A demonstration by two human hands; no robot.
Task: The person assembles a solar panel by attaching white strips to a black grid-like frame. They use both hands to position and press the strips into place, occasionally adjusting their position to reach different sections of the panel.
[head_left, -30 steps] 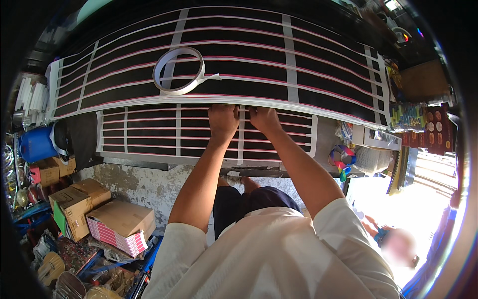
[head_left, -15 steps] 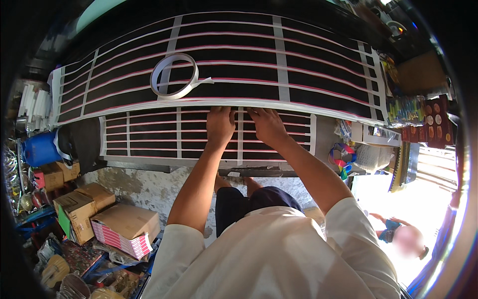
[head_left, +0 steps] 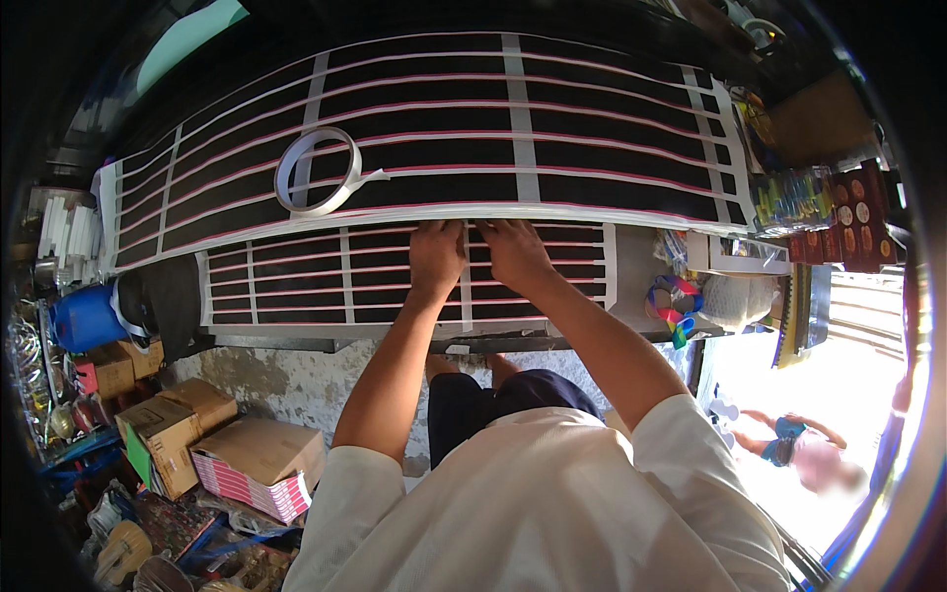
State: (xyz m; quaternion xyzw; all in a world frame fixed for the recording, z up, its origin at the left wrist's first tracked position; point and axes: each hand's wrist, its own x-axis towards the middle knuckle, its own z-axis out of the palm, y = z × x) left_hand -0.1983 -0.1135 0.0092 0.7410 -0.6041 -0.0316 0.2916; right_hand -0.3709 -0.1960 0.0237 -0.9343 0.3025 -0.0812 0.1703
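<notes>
A lower black sheet point(head_left: 301, 289) with white and pink stripes lies before me, crossed by pale tape strips. My left hand point(head_left: 437, 257) and my right hand point(head_left: 516, 255) meet over its far part, just at the near edge of a larger striped stack point(head_left: 424, 155). Between them runs one upright pale strip point(head_left: 468, 296). The fingers of both hands are bent and closed, their tips close together; what they pinch is too small to make out. On the larger stack rests a roll of white tape point(head_left: 340, 197), its loose end sticking out to the right.
Cardboard boxes point(head_left: 258, 449) stand on the left, below a blue container point(head_left: 84, 318). At right are clear packs of pens point(head_left: 794, 202), a coil of colourful ribbon point(head_left: 676, 296) and a white mesh bundle point(head_left: 735, 301). Outside at lower right is another person point(head_left: 789, 441).
My right hand has drawn slightly closer to my left. The whole view has shifted and tilted a little. The person outside shows more fully.
</notes>
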